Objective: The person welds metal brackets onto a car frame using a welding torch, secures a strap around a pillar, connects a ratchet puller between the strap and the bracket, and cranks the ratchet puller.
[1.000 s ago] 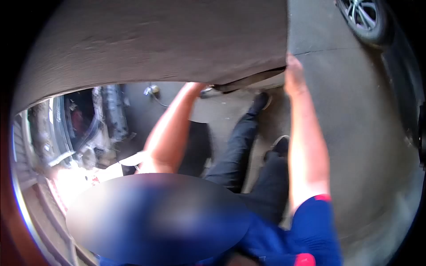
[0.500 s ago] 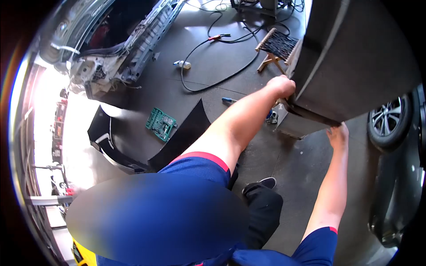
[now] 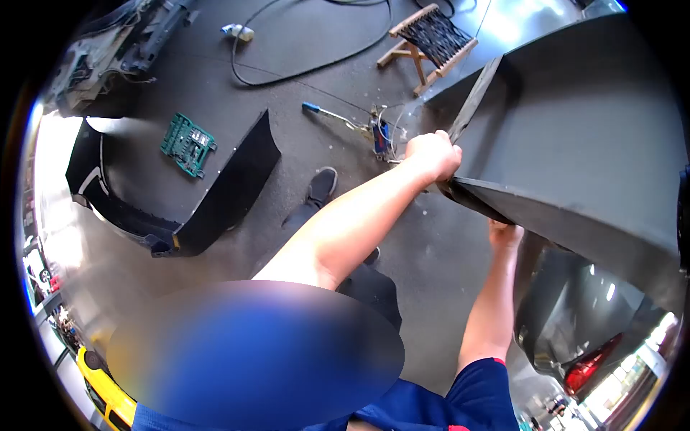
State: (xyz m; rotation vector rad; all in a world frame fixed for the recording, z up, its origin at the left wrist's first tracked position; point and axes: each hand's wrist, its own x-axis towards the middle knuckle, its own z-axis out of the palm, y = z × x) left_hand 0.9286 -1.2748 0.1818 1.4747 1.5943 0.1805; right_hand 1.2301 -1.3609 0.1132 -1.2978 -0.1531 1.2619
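A large dark grey panel [image 3: 589,115] with folded edges fills the upper right of the view, held up off the floor. My left hand [image 3: 433,156] is closed round its near left corner, beside a narrow strip-like edge. Lower and further right, my right hand [image 3: 504,233] grips the panel's lower edge from below; its fingertips are partly hidden by the panel. On the floor just beyond my left hand is a blue tool [image 3: 380,136] with a long handle.
A black bumper-like part [image 3: 230,187] lies left, near a green tool case [image 3: 188,144]. A folding stool [image 3: 433,43], a black hose [image 3: 316,73] and a white bottle [image 3: 238,32] are further off. A stripped car body [image 3: 115,65] stands upper left, a dark car [image 3: 575,309] lower right.
The panel has swung from overhead to my right, and its inner side now shows. Both hands stay on it. The view has turned, bringing the dark car's red tail light into sight.
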